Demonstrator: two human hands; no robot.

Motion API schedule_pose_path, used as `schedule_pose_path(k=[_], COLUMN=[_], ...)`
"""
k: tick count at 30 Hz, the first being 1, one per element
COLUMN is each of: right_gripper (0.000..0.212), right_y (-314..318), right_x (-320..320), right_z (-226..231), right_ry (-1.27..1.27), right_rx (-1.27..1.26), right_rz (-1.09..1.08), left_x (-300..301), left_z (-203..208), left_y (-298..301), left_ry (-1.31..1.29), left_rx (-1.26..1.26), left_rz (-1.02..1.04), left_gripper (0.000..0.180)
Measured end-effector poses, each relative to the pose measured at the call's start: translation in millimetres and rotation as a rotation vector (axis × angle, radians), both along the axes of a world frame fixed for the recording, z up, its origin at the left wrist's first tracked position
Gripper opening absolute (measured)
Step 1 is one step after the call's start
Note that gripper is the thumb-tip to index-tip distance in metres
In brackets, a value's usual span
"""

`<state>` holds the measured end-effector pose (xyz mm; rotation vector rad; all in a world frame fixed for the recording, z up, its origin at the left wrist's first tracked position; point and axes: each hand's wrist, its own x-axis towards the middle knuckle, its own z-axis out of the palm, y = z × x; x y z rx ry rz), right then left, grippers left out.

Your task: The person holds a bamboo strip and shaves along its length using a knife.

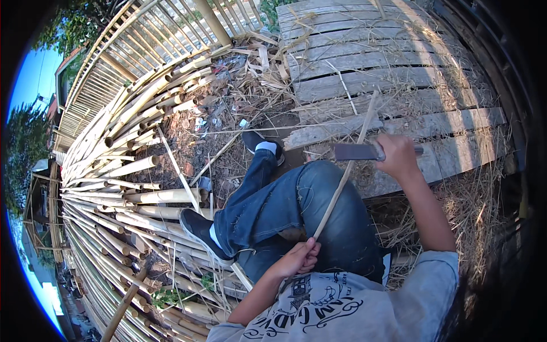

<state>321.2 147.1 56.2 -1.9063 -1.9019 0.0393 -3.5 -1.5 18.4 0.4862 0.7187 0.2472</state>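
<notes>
My left hand (301, 257) is closed around the near end of a long, thin bamboo strip (335, 198), close to my belly. From there the strip slants up across my bent knee, its far end above the wooden planks. In my right hand (396, 155) is a cleaver-like knife, gripped by its handle. Its dark, broad, rectangular blade (354, 151) points left and crosses over the strip. Whether blade and strip touch, I cannot tell.
A weathered plank platform (336, 88) strewn with straw lies ahead. Many bamboo poles (165, 196) are piled at the left, beside my shoes (199, 231). A bamboo fence (154, 37) stands behind them. Straw and shavings (478, 228) litter the ground at right.
</notes>
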Motion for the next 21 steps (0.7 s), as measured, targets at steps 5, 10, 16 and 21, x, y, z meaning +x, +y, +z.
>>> schedule_pose_path(k=[5,10,16,21], right_gripper=[0.022,0.020,0.019,0.023], right_y=[31,28,14,24], right_x=[23,27,-7,71], right_z=[-22,12,-17,-31], right_ry=[-0.011,0.019,-0.043,0.020], right_rx=[0.109,0.253,0.119,0.174], right_rz=[-0.290,-0.077,0.191,-0.166], left_x=[6,-12,1,0], left_z=[5,-2,2,-15], left_y=[-6,-8,-4,-8], left_ry=[0.029,-0.020,-0.024,-0.004], left_rx=[0.044,-0.008,0.012,0.159], left_rz=[-0.018,0.060,0.057,0.049], left_gripper=[0.047,0.044,0.044,0.045])
